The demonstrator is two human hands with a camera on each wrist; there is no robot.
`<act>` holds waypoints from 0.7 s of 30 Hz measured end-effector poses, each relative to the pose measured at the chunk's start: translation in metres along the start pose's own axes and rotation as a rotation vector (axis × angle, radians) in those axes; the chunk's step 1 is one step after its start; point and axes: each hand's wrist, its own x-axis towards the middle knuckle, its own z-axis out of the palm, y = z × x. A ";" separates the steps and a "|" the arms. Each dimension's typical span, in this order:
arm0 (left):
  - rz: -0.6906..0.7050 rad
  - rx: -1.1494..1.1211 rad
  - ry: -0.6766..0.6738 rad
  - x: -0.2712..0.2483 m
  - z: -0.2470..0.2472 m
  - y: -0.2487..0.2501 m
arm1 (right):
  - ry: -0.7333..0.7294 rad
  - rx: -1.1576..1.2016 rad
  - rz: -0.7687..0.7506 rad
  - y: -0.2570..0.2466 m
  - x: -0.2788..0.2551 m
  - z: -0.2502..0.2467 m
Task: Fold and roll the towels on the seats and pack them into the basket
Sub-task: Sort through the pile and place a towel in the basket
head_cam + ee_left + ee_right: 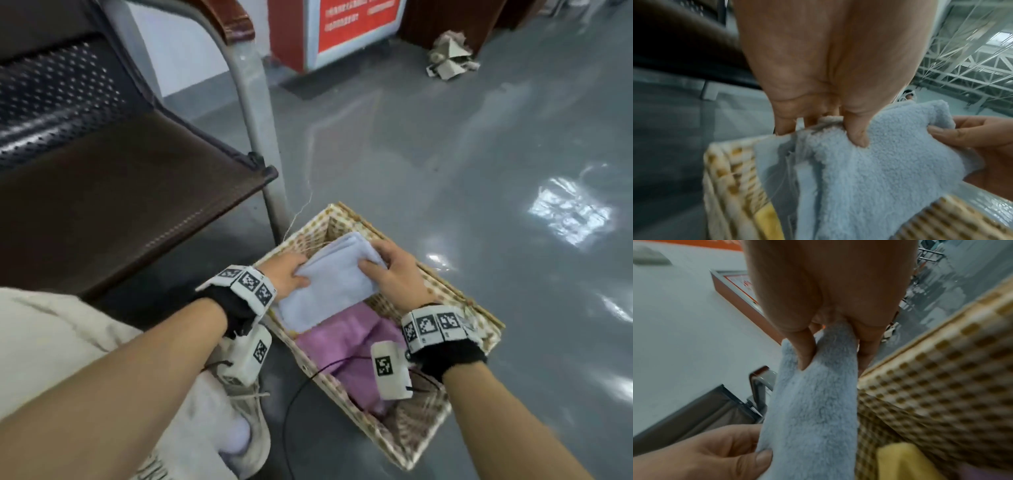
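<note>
A folded pale blue towel (pixel 329 277) hangs over the far half of the woven basket (pixel 479 308) on the floor. My left hand (pixel 291 274) pinches its left edge, thumb on top (pixel 857 134). My right hand (pixel 387 263) pinches the towel's right edge, fingers curled round it (pixel 805 356). The same blue towel (pixel 869 178) fills the left wrist view and runs down the middle of the right wrist view (pixel 813 410). A pink towel (pixel 349 346) lies in the basket below it, and a yellow towel (pixel 900 462) shows beside the basket wall (pixel 941 378).
A brown padded seat (pixel 113 192) with a perforated metal back and a grey metal leg (pixel 263 137) stands left of the basket. My shoe (pixel 246 421) is by the basket's near left side. A black cable (pixel 294 394) runs over the basket rim. Grey floor lies to the right.
</note>
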 end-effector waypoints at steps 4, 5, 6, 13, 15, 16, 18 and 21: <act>-0.061 0.005 -0.073 0.030 0.025 -0.021 | -0.038 -0.054 0.139 0.040 0.018 0.020; -0.084 0.011 -0.082 0.036 0.027 -0.026 | -0.044 -0.066 0.156 0.048 0.025 0.026; -0.113 0.024 -0.091 0.041 0.028 -0.030 | -0.051 -0.081 0.172 0.054 0.033 0.034; -0.207 0.013 -0.057 0.046 0.025 -0.051 | -0.207 -0.353 0.422 0.085 0.075 0.077; -0.196 -0.056 -0.024 0.037 0.017 -0.056 | -0.213 -0.415 0.457 0.086 0.075 0.078; -0.188 -0.089 -0.007 0.032 0.011 -0.058 | -0.205 -0.436 0.444 0.083 0.073 0.077; -0.174 -0.154 0.041 0.018 -0.003 -0.060 | -0.169 -0.452 0.363 0.071 0.071 0.075; -0.142 -0.195 0.099 -0.009 -0.028 -0.060 | -0.138 -0.426 0.208 0.035 0.070 0.074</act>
